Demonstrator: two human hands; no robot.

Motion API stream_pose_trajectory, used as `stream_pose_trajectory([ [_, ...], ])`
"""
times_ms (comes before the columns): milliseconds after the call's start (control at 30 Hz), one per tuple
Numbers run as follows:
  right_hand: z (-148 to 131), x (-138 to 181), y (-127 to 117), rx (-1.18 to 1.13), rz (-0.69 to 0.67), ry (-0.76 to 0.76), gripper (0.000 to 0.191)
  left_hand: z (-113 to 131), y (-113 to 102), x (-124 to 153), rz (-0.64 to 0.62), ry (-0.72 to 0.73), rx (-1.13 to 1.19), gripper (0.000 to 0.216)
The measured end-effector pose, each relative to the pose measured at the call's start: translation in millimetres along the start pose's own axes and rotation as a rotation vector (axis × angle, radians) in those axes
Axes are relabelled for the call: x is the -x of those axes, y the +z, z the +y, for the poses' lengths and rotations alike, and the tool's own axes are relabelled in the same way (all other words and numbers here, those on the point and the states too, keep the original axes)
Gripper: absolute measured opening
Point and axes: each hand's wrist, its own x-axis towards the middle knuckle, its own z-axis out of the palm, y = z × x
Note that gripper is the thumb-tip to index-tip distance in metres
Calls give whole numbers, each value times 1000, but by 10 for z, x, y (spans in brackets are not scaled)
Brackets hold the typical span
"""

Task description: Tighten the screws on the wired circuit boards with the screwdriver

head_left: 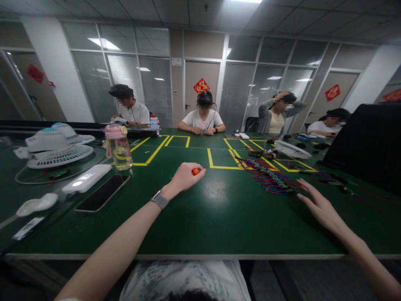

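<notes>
My left hand reaches out over the green table with its fingers closed round a small orange-red object. A watch sits on that wrist. My right hand lies flat on the table with fingers stretched out, holding nothing. Its fingertips rest just beside a tangle of red, blue and green wires.
A black phone, a white power bank and a pink-lidded bottle lie at the left. Small white fans stand further left, another fan at the right. Several people sit along the far side. Yellow tape outlines mark the tabletop.
</notes>
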Motion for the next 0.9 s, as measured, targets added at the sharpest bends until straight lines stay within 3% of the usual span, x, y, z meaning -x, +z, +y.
stream_pose_trajectory([
  [100,-281,-201,-145,-77,222,5,44,3,7,8,-5,1,0,28],
  [233,-727,-707,-139,-139,199,-97,37,8,14,17,-12,9,-4,29],
  [333,-987,-1183,67,-46,53,-183,38,3,22,24,-24,12,-4,30],
  [433,-1122,-1611,364,209,-217,-151,43,2,26,30,-24,15,-12,30],
  [533,-1151,-1904,662,273,-326,-111,44,15,23,34,-27,23,-18,29],
  [700,-1106,-2095,1047,359,-465,-29,37,50,25,40,-33,44,-18,27],
  [900,-1124,-2131,1296,432,-556,14,37,54,49,48,-34,45,-5,26],
])
